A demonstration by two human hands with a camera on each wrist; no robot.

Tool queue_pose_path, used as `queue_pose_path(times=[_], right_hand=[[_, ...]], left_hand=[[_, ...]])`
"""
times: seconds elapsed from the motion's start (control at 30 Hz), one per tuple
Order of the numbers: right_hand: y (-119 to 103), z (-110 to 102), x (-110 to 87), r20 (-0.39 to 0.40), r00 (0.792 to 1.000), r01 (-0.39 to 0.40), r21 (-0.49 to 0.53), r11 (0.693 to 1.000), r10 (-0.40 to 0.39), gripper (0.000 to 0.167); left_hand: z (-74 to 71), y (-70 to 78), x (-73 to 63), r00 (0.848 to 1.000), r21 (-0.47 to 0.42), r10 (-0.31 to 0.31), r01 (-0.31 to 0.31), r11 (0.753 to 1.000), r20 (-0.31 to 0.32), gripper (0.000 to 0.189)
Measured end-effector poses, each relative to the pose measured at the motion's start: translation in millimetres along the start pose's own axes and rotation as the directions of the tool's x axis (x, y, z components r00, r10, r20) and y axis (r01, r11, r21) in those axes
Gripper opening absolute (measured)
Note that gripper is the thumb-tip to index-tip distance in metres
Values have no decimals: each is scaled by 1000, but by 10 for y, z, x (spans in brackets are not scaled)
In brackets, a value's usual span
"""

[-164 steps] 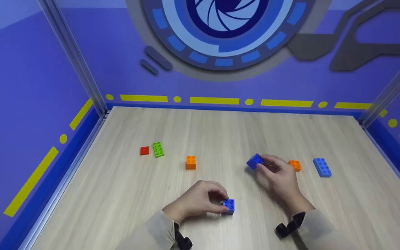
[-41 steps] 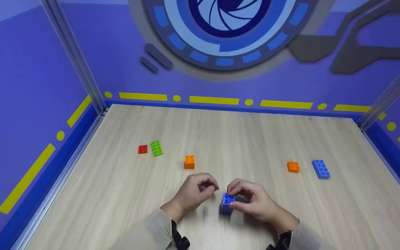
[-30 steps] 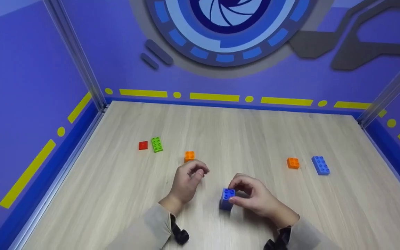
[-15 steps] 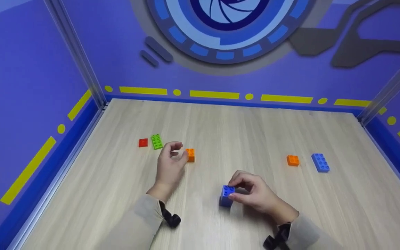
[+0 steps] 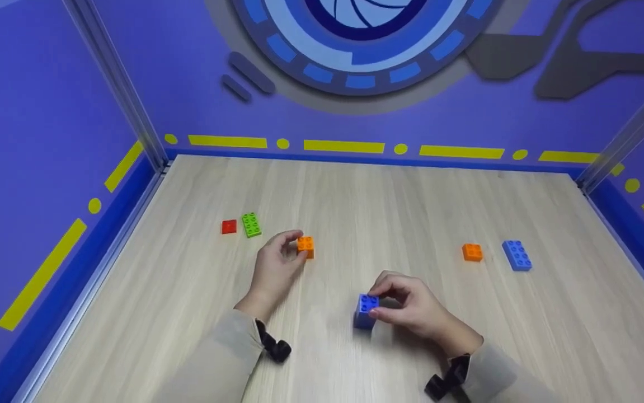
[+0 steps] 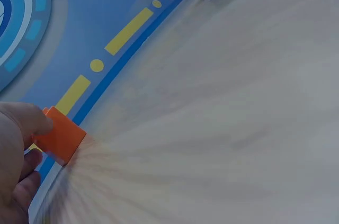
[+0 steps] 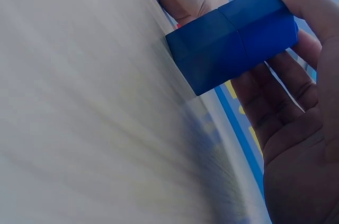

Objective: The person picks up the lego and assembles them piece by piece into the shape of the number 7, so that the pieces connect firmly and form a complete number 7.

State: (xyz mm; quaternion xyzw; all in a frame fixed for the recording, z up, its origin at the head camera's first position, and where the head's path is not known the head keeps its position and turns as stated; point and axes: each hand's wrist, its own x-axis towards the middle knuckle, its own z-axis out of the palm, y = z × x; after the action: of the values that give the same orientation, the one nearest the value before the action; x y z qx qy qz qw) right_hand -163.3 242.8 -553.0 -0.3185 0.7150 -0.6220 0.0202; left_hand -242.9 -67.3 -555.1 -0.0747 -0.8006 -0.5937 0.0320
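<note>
My left hand point(image 5: 275, 271) pinches an orange building brick point(image 5: 306, 247) that stands on the table, left of centre. In the left wrist view the thumb lies against a side of that orange brick point(image 6: 62, 136), with fingertips partly hidden beyond it. Nearer the front, my right hand point(image 5: 411, 308) grips two dark blue bricks point(image 5: 365, 319) stacked into a small tower. The right wrist view shows the seam between the two blue bricks point(image 7: 233, 41), with the thumb on the upper one.
A red flat piece point(image 5: 229, 226) and a green brick point(image 5: 251, 224) lie at the left on the wooden table point(image 5: 389, 212). To the right are another orange brick point(image 5: 472, 252) and a longer, lighter blue brick point(image 5: 517, 256). Purple-blue walls point(image 5: 198, 95) enclose the table.
My right hand has set its blue brick on the other blue brick and keeps hold. My left hand has let go of the lower one, moved forward and left, and taken hold of the orange brick.
</note>
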Motion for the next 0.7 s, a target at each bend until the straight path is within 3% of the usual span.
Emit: queue_pose_path(times=[0.3,0.7], right_hand=[[-33,-7,-50,-23,1000,-13,-19,1000,13,31],[13,9,-49,-27,999,-19,-34,999,18,30]], left_hand=[[18,7,10,1000,89,-8,7,996,4,49],[9,22,-28,999,42,34,-34,999,-9,36]])
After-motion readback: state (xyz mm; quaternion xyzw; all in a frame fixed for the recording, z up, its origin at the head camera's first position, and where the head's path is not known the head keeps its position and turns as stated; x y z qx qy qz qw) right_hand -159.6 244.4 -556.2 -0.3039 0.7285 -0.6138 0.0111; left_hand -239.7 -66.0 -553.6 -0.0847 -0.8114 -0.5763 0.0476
